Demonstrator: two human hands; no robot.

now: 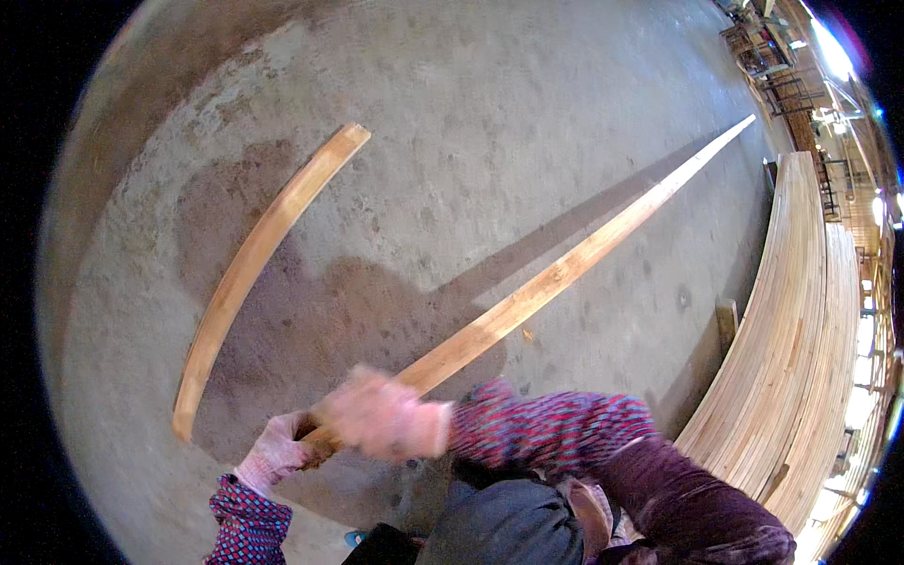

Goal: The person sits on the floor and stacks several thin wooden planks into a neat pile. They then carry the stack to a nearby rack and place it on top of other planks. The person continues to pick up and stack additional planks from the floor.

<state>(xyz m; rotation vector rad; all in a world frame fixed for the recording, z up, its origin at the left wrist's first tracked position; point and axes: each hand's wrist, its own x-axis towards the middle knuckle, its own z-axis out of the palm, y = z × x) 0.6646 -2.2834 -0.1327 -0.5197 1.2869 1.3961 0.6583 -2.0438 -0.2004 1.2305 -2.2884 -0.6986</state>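
Note:
A long, narrow wooden board (556, 278) slants from low in the middle toward the far right, its far end much higher in the view. My left hand (275, 450), in a pale pink glove, grips the board's near end, fingers wrapped round its edge. Over the board just beside it is my right hand (381, 414), in a similar glove and smeared by motion. Whether its fingers touch or hold the board cannot be made out. Part of the near end is hidden behind the right hand.
A shorter wooden board (264, 235) lies on the concrete floor (452, 113) to the left. Along the right side stands a large stack of long planks (782, 320), with a small wood block (726, 325) at its edge. Dark equipment (753, 47) sits far right.

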